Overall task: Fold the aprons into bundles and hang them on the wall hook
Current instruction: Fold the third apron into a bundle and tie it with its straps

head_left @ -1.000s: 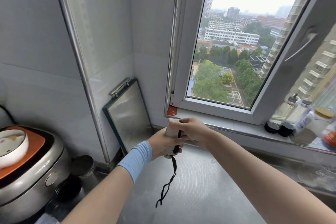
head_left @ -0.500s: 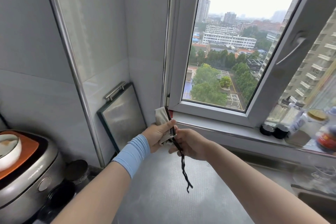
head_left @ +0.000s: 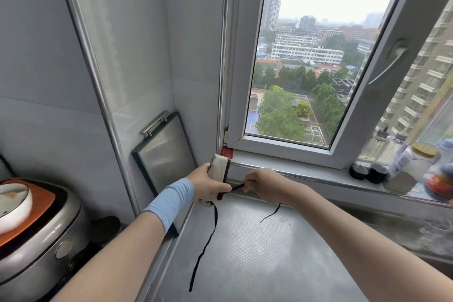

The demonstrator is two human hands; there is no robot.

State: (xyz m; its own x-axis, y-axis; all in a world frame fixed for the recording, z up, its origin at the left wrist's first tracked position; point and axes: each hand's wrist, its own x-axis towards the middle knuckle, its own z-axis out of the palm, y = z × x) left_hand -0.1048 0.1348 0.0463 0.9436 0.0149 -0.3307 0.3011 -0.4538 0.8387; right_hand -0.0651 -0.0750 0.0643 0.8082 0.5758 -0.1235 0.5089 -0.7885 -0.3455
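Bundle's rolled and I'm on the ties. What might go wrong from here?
The left hand alone grips the apron bundle; a hard pull on the taut strap pinched by the right hand may loosen the roll. The dangling strap hanging over the counter could snag or get left unwrapped.

Apron bundle (head_left: 219, 169): cream cloth, matt, dark fabric edging.
Strap (head_left: 236, 187): thin black cloth cord, matt.
Counter (head_left: 257, 255): grey metal, fine embossed grain, dull sheen.
Leaning board (head_left: 166, 154): brushed metal face, polished metal handle.
Wall tiles (head_left: 137, 44): smooth, glossy.
Cooker (head_left: 36, 247): satin metal shell.
Wrist sleeve (head_left: 171, 200): pale blue stretch cloth.
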